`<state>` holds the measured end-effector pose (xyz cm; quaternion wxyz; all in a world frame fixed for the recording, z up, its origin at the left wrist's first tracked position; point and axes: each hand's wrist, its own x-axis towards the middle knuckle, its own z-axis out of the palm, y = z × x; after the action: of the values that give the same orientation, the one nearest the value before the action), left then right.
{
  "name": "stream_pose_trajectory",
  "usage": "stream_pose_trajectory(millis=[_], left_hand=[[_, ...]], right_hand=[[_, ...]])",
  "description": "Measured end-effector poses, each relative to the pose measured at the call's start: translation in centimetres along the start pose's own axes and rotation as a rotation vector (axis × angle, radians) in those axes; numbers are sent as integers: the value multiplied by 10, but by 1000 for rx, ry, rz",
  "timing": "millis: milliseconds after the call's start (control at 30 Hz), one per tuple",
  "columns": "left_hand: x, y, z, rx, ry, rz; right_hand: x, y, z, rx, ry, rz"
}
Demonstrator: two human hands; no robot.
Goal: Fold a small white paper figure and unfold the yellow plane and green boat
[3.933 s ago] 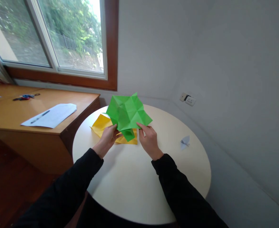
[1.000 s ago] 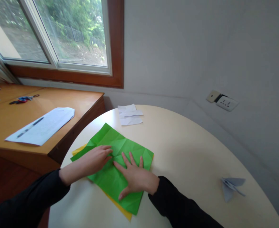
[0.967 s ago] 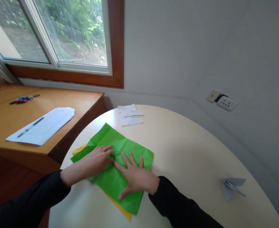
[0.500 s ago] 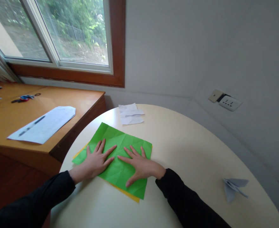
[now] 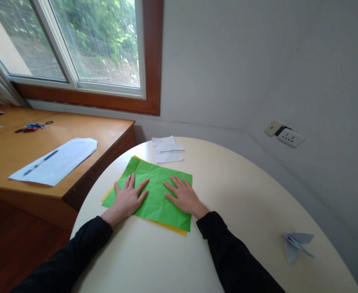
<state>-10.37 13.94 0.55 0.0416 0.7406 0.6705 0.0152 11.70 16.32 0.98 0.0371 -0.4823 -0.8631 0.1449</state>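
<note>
A creased sheet of green paper [image 5: 157, 183] lies flat on the round cream table [image 5: 228, 183]. Beneath it is a yellow sheet [image 5: 173, 230], showing only along the left, top-left and lower edges. My left hand [image 5: 128, 198] rests on the green paper's left part, palm down with the fingers spread. On the right part of the same sheet lies my right hand [image 5: 183, 196], also flat, its fingers a little apart. Neither hand grips anything.
Torn white paper pieces [image 5: 168, 149] lie at the table's far edge. A folded grey paper figure [image 5: 296, 244] sits at the right. On the wooden desk [image 5: 105, 134] are white papers [image 5: 66, 158] with a pen [image 5: 40, 162], and scissors [image 5: 34, 127].
The green and yellow sheets have turned slightly counter-clockwise, their lower right corners shifting away from me. My right hand has moved up a little, its fingers closer together.
</note>
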Motion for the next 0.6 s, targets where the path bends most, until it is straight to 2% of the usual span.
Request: stream_pose_trajectory(millis=[100,333,433,533,600], left_hand=[[5,1,-15,-8,-92,-2],[33,-4,-54,-41,-389,56],[41,-6,-68,-87,-468,78],[55,-6,-81,-166,-458,96],[68,-4,-87,-314,-363,79]], right_hand=[[-1,1,1,3,20,-5],[-2,-1,-1,8,31,-5],[-2,0,-1,19,37,-7],[-3,0,-1,29,44,-11],[-3,1,-1,29,38,-13]])
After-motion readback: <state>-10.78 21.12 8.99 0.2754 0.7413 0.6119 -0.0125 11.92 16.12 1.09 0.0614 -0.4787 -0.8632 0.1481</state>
